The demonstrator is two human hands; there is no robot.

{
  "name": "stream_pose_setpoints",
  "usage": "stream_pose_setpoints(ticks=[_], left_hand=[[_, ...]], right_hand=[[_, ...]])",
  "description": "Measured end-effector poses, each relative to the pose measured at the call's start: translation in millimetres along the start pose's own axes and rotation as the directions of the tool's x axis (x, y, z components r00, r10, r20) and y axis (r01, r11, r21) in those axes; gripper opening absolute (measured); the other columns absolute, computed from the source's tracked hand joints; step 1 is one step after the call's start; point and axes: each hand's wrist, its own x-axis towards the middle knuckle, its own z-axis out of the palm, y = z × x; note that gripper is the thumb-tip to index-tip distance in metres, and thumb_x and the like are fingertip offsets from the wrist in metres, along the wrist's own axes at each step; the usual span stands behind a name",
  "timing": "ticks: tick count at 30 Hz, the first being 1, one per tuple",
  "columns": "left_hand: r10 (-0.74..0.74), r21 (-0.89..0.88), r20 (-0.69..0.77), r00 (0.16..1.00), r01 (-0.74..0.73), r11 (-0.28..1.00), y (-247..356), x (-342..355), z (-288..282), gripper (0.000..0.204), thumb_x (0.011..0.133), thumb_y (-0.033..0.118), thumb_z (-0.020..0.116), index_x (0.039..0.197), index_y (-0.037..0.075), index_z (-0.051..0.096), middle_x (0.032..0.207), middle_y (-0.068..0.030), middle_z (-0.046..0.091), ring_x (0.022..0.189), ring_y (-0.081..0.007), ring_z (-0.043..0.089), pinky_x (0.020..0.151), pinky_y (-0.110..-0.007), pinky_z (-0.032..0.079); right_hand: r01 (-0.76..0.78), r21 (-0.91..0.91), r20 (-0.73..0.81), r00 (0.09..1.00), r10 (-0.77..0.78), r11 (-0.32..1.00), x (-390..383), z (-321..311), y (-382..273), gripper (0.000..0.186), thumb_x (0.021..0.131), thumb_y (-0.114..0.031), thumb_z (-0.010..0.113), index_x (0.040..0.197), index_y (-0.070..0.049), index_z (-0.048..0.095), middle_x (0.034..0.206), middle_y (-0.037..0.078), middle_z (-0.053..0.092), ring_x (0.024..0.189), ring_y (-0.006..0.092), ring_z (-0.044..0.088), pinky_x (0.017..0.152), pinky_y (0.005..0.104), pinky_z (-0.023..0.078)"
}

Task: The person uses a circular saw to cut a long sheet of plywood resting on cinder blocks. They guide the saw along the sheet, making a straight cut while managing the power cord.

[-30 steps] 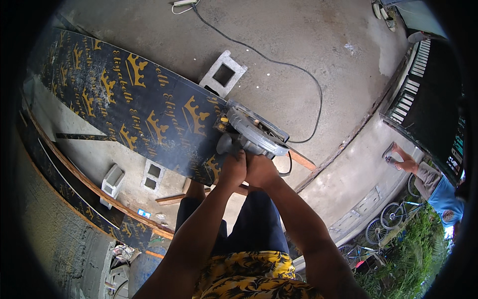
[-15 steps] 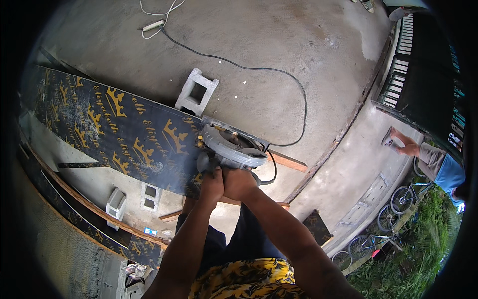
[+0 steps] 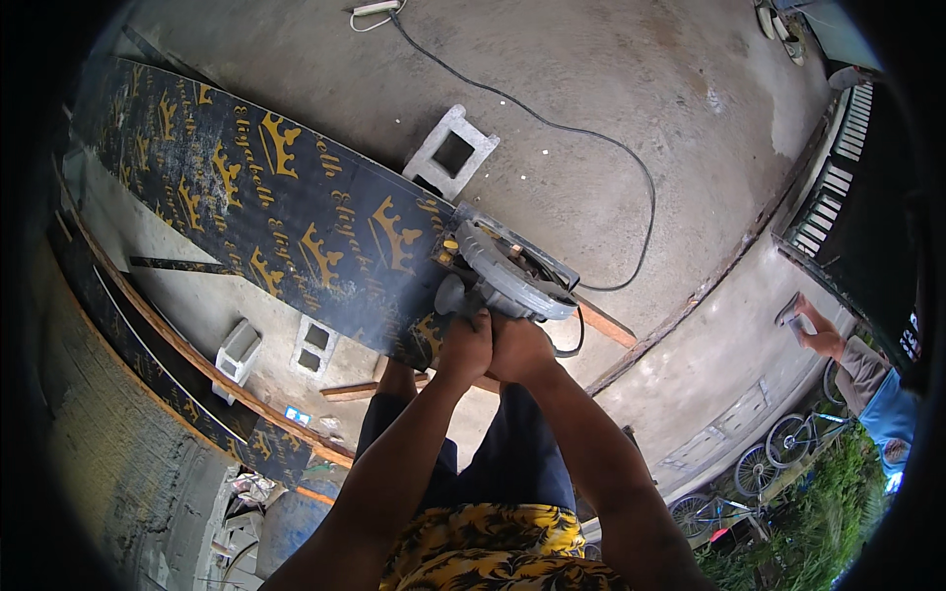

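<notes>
A grey circular saw [image 3: 517,281] rests at the right end of a long black plywood panel [image 3: 296,227] printed with gold crowns. Close together on the near side of the saw, both my hands are closed. My left hand [image 3: 467,347] is wrapped round its front part, beside a round grey knob. My right hand [image 3: 521,348] grips the rear handle, its thumb side against the left. The blade and the line under the saw are hidden by its housing. A black cord [image 3: 645,207] runs from the saw across the floor to a white power strip [image 3: 376,8].
A concrete hollow block [image 3: 463,148] stands beyond the panel; more blocks [image 3: 313,347] sit under its near side. Wooden strips [image 3: 606,322] stick out beyond the saw. A person in a blue shirt [image 3: 887,414] and parked bicycles [image 3: 793,440] are at the right.
The view has shifted, so the panel, saw and my hands appear farther right and higher. Against the panel, the saw has hardly moved. Both hands keep their grip.
</notes>
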Motion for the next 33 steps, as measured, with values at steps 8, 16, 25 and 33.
stream_pose_setpoints(ticks=[8,16,25,33], left_hand=[[0.115,-0.042,-0.069,0.991,-0.119,0.992,-6.9,3.7,17.9,0.06,0.109,0.046,0.049,0.104,-0.012,0.065,0.1,-0.041,0.068,0.101,-0.0611,0.066,0.087,-0.061,0.053],[0.102,-0.049,-0.105,0.989,-0.107,0.993,-15.3,6.9,30.6,0.06,0.109,0.046,0.05,0.107,-0.013,0.062,0.104,-0.0433,0.066,0.106,-0.0604,0.065,0.089,-0.062,0.052],[0.024,0.02,-0.086,0.996,-0.022,1.0,-3.2,-0.6,30.8,0.06,0.109,0.047,0.048,0.114,-0.01,0.063,0.109,-0.0409,0.067,0.11,-0.0592,0.064,0.093,-0.06,0.052],[0.04,-0.035,-0.055,0.998,-0.042,0.999,-12.9,6.3,34.5,0.058,0.108,0.045,0.049,0.113,-0.011,0.063,0.106,-0.0417,0.067,0.109,-0.0603,0.064,0.091,-0.06,0.052]], right_hand=[[0.025,0.008,-0.03,0.999,-0.025,1.0,0.4,3.3,13.0,0.04,0.087,-0.037,0.072,0.112,-0.006,0.072,0.089,0.026,0.076,0.084,0.0449,0.076,0.08,0.055,0.062],[0.033,0.008,-0.039,0.999,-0.033,0.999,1.8,9.3,23.3,0.042,0.089,-0.039,0.067,0.115,-0.006,0.071,0.094,0.027,0.076,0.087,0.0455,0.076,0.083,0.0559,0.061],[0.06,0.051,-0.06,0.997,-0.057,0.997,2.0,10.7,32.2,0.037,0.088,-0.035,0.07,0.112,-0.007,0.072,0.095,0.027,0.076,0.088,0.0466,0.075,0.083,0.0556,0.061],[0.046,0.039,-0.043,0.998,-0.044,0.998,2.0,5.5,28.1,0.035,0.086,-0.034,0.073,0.11,-0.008,0.072,0.094,0.025,0.076,0.089,0.047,0.075,0.082,0.056,0.061]])
